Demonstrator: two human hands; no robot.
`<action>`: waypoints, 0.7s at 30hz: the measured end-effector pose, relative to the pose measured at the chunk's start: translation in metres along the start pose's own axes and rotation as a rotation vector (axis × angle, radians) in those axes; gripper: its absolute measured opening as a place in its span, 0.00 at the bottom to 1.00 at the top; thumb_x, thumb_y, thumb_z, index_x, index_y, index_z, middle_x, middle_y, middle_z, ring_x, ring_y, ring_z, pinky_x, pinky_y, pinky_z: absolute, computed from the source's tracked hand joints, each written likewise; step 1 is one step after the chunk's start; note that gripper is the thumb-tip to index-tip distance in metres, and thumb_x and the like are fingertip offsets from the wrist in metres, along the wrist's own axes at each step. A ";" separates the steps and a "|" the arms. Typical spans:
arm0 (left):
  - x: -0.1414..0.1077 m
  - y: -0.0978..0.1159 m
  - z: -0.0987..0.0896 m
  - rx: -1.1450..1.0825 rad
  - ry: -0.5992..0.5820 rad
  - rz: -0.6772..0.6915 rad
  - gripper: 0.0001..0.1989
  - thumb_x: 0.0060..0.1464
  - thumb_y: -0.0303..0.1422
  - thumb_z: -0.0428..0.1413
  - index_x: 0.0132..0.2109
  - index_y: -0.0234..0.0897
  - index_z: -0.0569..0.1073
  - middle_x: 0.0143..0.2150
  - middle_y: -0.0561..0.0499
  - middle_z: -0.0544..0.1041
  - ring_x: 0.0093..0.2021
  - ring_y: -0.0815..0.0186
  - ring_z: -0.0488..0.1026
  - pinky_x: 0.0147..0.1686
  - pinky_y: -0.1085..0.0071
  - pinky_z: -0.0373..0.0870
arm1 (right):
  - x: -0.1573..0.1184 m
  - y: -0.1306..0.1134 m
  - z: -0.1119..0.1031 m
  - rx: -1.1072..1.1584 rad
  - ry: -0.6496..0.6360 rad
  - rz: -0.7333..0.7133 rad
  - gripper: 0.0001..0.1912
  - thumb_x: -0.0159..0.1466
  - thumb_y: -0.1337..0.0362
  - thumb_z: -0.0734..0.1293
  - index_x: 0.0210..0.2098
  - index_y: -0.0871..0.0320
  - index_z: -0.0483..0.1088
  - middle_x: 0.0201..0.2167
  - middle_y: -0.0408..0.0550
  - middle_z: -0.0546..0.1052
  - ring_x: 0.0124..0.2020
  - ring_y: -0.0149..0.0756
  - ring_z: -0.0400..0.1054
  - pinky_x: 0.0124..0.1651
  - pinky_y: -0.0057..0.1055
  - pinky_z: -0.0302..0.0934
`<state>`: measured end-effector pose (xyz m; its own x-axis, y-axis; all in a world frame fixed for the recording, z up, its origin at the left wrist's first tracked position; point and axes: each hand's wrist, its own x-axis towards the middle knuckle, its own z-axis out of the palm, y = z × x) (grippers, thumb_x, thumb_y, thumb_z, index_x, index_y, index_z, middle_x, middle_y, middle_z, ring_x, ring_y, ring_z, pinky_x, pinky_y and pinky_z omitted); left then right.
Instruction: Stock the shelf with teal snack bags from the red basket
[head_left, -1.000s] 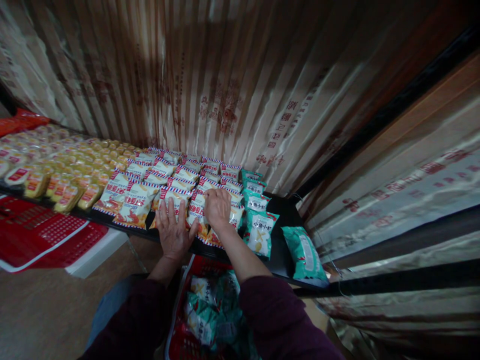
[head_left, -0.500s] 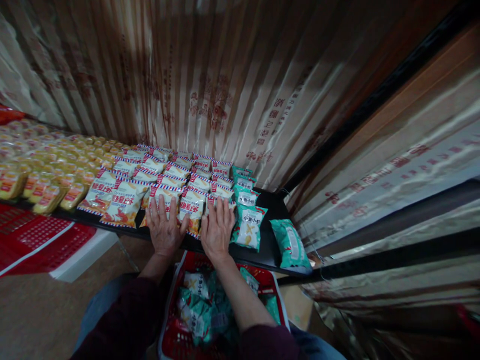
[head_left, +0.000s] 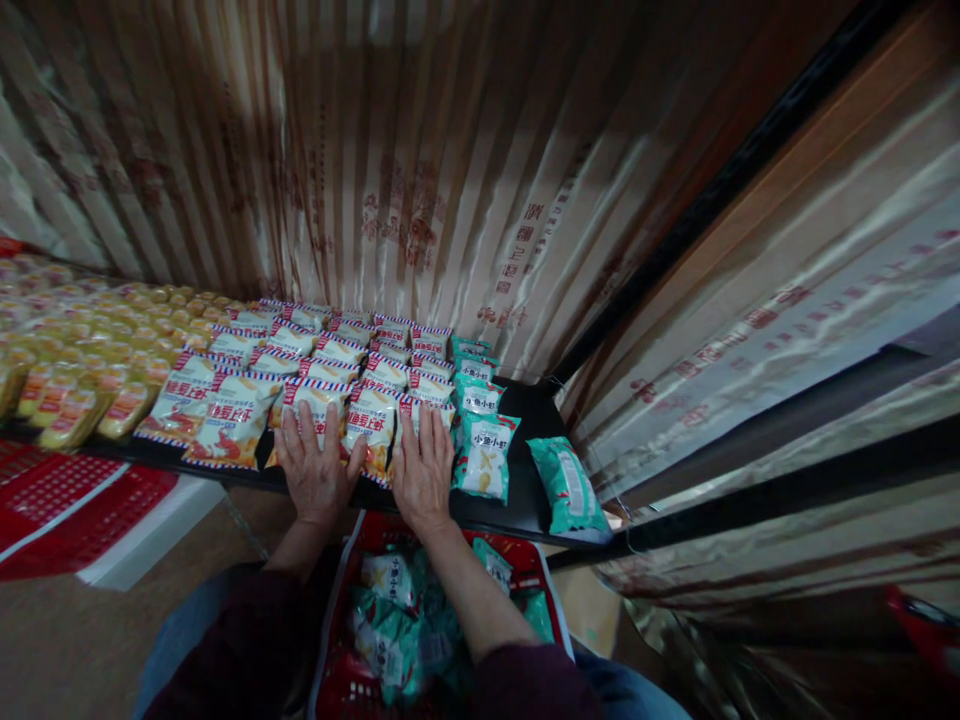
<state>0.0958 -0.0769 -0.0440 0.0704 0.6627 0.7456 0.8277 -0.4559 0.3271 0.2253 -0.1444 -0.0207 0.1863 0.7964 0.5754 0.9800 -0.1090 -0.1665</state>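
Note:
My left hand (head_left: 315, 468) lies with its fingers spread against the front of a white-and-orange snack bag (head_left: 321, 398). Beside it, my right hand (head_left: 424, 470) rests, fingers stretched out, on another such bag at the front edge of the black shelf (head_left: 517, 500). Between the hands stands a further white-and-orange bag (head_left: 371, 415). Just right of my right hand is a row of green snack bags (head_left: 484, 457), one behind another. A separate green bag (head_left: 568, 487) leans at the shelf's right end.
Below the shelf, a red basket (head_left: 551, 590) holds several green bags. Yellow packaged items (head_left: 75, 410) fill the shelf's left part, above a red crate (head_left: 142, 500). Behind hangs a pleated curtain (head_left: 420, 200); a black pole (head_left: 675, 220) slants at the right.
The view has shifted slightly, so the shelf and bags appear a little further left and lower. Both hands stay on the front bags, fingers still spread.

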 end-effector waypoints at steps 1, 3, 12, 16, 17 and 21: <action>0.000 0.000 0.000 -0.012 0.004 -0.005 0.34 0.53 0.43 0.55 0.64 0.36 0.58 0.69 0.36 0.44 0.68 0.45 0.39 0.61 0.43 0.42 | -0.003 0.000 0.000 0.000 0.004 0.008 0.26 0.67 0.66 0.55 0.64 0.57 0.51 0.67 0.55 0.49 0.68 0.46 0.36 0.64 0.48 0.41; -0.001 0.000 0.000 -0.023 0.007 -0.012 0.34 0.53 0.43 0.55 0.64 0.36 0.58 0.69 0.36 0.43 0.68 0.45 0.39 0.61 0.42 0.42 | -0.008 0.001 0.000 -0.001 0.017 0.028 0.26 0.67 0.66 0.55 0.64 0.57 0.52 0.67 0.56 0.49 0.68 0.47 0.36 0.64 0.49 0.41; 0.001 0.002 -0.002 -0.052 -0.057 -0.027 0.31 0.56 0.41 0.51 0.64 0.36 0.57 0.69 0.38 0.45 0.68 0.46 0.37 0.62 0.42 0.40 | -0.010 0.002 0.007 0.006 0.012 0.026 0.26 0.66 0.64 0.58 0.63 0.57 0.54 0.66 0.57 0.51 0.68 0.46 0.39 0.63 0.49 0.42; 0.000 0.002 -0.002 -0.047 0.002 -0.018 0.32 0.55 0.40 0.52 0.64 0.37 0.56 0.70 0.38 0.43 0.68 0.45 0.38 0.61 0.41 0.41 | -0.012 0.003 0.006 0.013 0.024 0.027 0.27 0.65 0.64 0.58 0.63 0.58 0.55 0.67 0.57 0.50 0.68 0.48 0.38 0.63 0.50 0.41; -0.001 0.002 -0.002 -0.050 0.014 -0.018 0.33 0.55 0.40 0.53 0.65 0.37 0.56 0.70 0.38 0.43 0.68 0.45 0.38 0.61 0.41 0.41 | -0.013 0.003 0.006 0.014 0.031 0.030 0.26 0.65 0.65 0.58 0.63 0.58 0.55 0.67 0.58 0.50 0.68 0.49 0.38 0.63 0.51 0.42; -0.003 0.000 -0.002 -0.071 0.055 -0.017 0.33 0.54 0.40 0.53 0.65 0.37 0.54 0.69 0.38 0.45 0.68 0.46 0.40 0.61 0.40 0.42 | -0.016 0.004 0.005 0.022 0.057 0.034 0.26 0.65 0.65 0.57 0.63 0.57 0.54 0.67 0.57 0.49 0.68 0.50 0.37 0.62 0.52 0.43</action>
<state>0.0948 -0.0797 -0.0450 0.0240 0.6379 0.7697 0.7871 -0.4867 0.3788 0.2258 -0.1548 -0.0348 0.2243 0.7571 0.6136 0.9713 -0.1222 -0.2043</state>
